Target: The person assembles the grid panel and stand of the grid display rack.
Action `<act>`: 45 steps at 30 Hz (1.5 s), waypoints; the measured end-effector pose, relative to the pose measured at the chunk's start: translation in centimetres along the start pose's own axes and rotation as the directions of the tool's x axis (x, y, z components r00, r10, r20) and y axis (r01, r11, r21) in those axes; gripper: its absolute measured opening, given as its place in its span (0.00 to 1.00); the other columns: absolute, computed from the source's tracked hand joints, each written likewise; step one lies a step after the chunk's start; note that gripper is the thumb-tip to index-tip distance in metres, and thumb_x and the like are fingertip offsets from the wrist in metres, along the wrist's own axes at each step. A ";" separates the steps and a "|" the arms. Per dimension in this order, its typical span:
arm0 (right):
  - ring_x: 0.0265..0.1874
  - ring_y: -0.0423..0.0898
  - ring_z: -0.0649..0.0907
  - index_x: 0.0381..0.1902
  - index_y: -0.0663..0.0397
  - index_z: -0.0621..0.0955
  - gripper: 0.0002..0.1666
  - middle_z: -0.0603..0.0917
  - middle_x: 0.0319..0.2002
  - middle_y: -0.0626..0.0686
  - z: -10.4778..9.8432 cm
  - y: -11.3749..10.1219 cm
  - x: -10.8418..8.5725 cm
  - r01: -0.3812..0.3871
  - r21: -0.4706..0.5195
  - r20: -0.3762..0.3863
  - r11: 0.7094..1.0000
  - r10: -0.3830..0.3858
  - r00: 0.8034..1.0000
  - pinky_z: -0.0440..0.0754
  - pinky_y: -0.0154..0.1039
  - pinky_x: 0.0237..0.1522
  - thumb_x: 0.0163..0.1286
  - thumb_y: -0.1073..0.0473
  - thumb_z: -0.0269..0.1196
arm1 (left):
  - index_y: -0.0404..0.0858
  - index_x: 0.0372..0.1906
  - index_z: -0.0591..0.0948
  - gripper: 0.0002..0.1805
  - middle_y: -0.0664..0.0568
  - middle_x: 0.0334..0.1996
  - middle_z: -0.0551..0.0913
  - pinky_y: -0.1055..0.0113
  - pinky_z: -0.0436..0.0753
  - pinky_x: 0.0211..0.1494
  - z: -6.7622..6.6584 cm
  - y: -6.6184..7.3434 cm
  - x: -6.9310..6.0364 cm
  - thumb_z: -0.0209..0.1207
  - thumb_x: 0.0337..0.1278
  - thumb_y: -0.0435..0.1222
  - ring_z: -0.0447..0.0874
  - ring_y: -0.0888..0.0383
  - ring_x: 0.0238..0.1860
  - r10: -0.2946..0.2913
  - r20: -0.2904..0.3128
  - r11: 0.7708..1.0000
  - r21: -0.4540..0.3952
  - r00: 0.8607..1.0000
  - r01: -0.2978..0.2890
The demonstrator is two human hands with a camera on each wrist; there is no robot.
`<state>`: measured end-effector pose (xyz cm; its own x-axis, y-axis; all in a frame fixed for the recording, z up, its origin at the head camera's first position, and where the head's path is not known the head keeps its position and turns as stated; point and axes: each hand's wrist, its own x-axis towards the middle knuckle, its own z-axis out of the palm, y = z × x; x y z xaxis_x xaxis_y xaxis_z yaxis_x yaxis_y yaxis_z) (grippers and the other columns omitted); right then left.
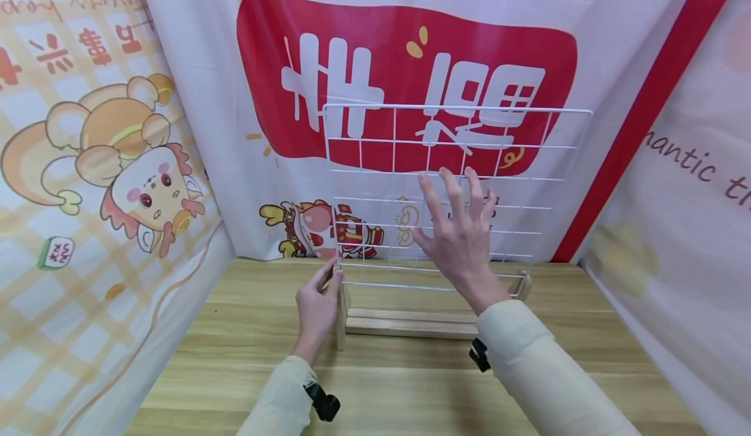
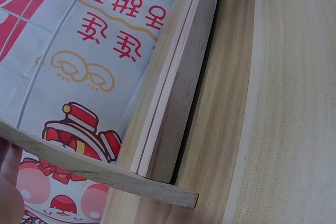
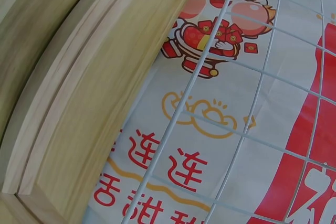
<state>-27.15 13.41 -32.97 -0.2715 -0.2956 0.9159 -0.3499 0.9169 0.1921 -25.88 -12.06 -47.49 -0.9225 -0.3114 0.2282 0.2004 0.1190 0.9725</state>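
Observation:
A white wire grid panel [image 1: 394, 162] stands upright in a low wooden stand. The stand has a long double crossbar [image 1: 411, 324] near the table and a short upright at each end. Around the top of the left upright [image 1: 341, 312], the thumb and fingers of my left hand [image 1: 315, 305] pinch the wood beside the grid's lower corner. My right hand [image 1: 460, 240] lies with fingers spread before the middle of the grid; whether the fingertips touch the wires I cannot tell. The left wrist view shows the upright [image 2: 105, 174] meeting the crossbar [image 2: 181, 87].
The stand sits on a wood-grain table [image 1: 405, 390]. Behind hangs a white cloth with a large red printed panel [image 1: 264, 64]. Patterned cloths close in the left side [image 1: 88, 227] and the right side [image 1: 675, 240].

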 end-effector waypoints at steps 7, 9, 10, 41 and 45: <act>0.79 0.64 0.65 0.81 0.41 0.67 0.53 0.71 0.76 0.59 0.0 0.0 0.1 0.004 -0.012 0.004 1.000 -0.004 1.000 0.66 0.81 0.73 0.60 0.42 0.76 | 0.48 0.69 0.82 0.21 0.44 0.69 0.83 0.65 0.85 0.67 -0.4 1.4 -0.1 0.64 0.75 0.41 0.86 0.46 0.66 -0.026 0.022 0.999 0.027 0.999 0.025; 0.79 0.64 0.65 0.81 0.40 0.67 0.54 0.70 0.77 0.59 0.0 0.0 0.0 0.004 -0.016 0.005 1.000 -0.004 1.000 0.66 0.81 0.73 0.60 0.42 0.76 | 0.47 0.69 0.82 0.21 0.47 0.69 0.83 0.68 0.84 0.69 -0.5 2.0 0.2 0.63 0.76 0.42 0.85 0.48 0.67 -0.030 0.029 0.999 0.023 0.999 0.029; 0.80 0.63 0.64 0.81 0.40 0.66 0.54 0.70 0.77 0.59 -0.1 0.0 0.0 0.002 -0.017 0.008 1.000 -0.002 1.000 0.66 0.81 0.74 0.60 0.42 0.76 | 0.47 0.69 0.82 0.21 0.48 0.69 0.84 0.70 0.84 0.69 -0.6 2.5 0.4 0.62 0.77 0.42 0.85 0.49 0.67 -0.023 0.033 1.000 0.018 0.999 0.022; 0.74 0.61 0.72 0.74 0.42 0.76 0.40 0.75 0.74 0.60 -1.7 2.4 -0.6 -0.016 0.099 -0.113 0.995 0.027 0.993 0.64 0.73 0.78 0.65 0.43 0.72 | 0.42 0.59 0.85 0.15 0.44 0.56 0.91 0.62 0.86 0.70 2.7 18.1 4.6 0.56 0.79 0.44 0.92 0.56 0.57 0.123 -0.022 0.862 -0.494 0.992 -0.118; 0.68 0.58 0.77 0.63 0.49 0.83 0.25 0.81 0.67 0.58 -3.1 4.8 0.5 -0.189 0.237 -0.315 0.953 0.260 0.913 0.65 0.64 0.75 0.73 0.48 0.65 | 0.43 0.58 0.85 0.15 0.50 0.53 0.93 0.61 0.85 0.71 2.9 18.2 4.5 0.57 0.79 0.44 0.91 0.57 0.58 0.113 -0.045 0.871 -0.476 0.993 -0.121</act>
<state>-26.15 18.49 -30.49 -0.0559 0.0531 0.9970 -0.4947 0.8659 -0.0738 -27.34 -8.58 -28.90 -0.8782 -0.3381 0.3383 0.4429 -0.3079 0.8420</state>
